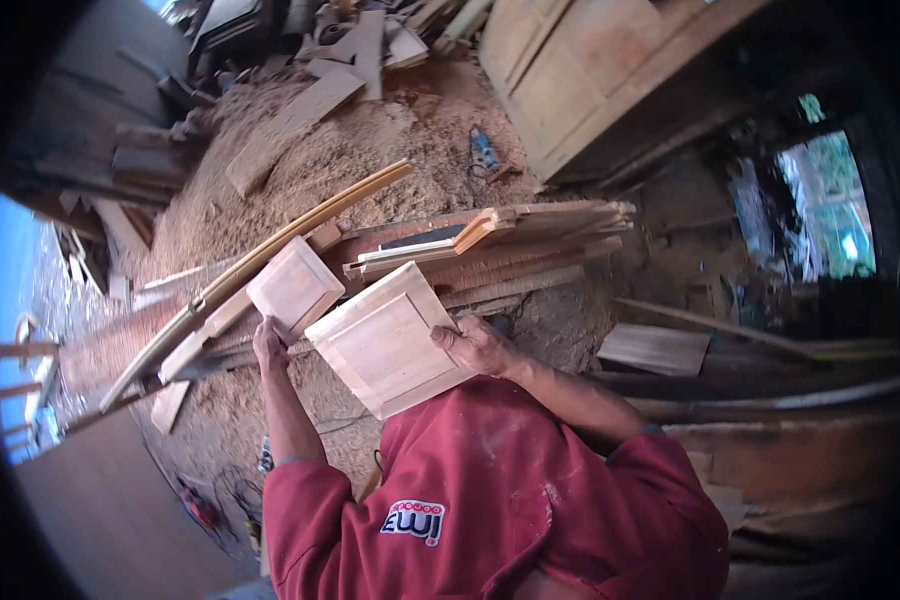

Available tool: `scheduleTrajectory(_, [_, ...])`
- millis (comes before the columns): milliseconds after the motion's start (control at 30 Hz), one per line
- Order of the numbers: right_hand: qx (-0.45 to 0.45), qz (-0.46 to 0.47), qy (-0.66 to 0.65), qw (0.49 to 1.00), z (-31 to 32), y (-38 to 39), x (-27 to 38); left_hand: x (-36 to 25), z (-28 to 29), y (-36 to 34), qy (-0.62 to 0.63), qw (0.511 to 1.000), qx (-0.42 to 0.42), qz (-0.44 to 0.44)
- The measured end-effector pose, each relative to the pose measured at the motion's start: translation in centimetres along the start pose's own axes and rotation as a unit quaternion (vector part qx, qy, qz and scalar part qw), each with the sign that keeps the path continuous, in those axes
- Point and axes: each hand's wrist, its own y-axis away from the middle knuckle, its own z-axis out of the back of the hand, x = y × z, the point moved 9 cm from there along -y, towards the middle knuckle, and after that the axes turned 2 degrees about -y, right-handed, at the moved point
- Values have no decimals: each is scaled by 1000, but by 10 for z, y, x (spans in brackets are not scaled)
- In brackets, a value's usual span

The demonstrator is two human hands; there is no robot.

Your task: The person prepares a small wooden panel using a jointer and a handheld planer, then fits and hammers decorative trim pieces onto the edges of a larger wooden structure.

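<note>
My left hand (271,345) grips the near corner of a small pale wooden panel (294,287) with bevelled edges. My right hand (477,346) is closed on the right edge of a larger raised wooden panel (390,342), its thumb lying on the upper face. Both panels are tilted and held close together in front of my body, over a long wooden workbench (100,355). From this view I cannot tell whether their edges touch. The fingers beneath each panel are mostly hidden.
Long wooden strips (300,225) and a stack of jointed boards (540,222) lie on the bench. Beyond it, a blue power tool (485,150) rests by a sawdust heap (390,130). A large wooden cabinet piece (600,75) stands far right; a loose board (655,349) lies at right.
</note>
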Motion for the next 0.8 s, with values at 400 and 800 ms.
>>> scheduleTrajectory(400, [5, 1, -22, 1000, -29, -29, -2, -55, 24, 147, 136, 981, 29, -133])
scheduleTrajectory(800, [7, 138, -191, 972, -7, -8, 33, -30, -77, 312, 214, 959, 123, -138])
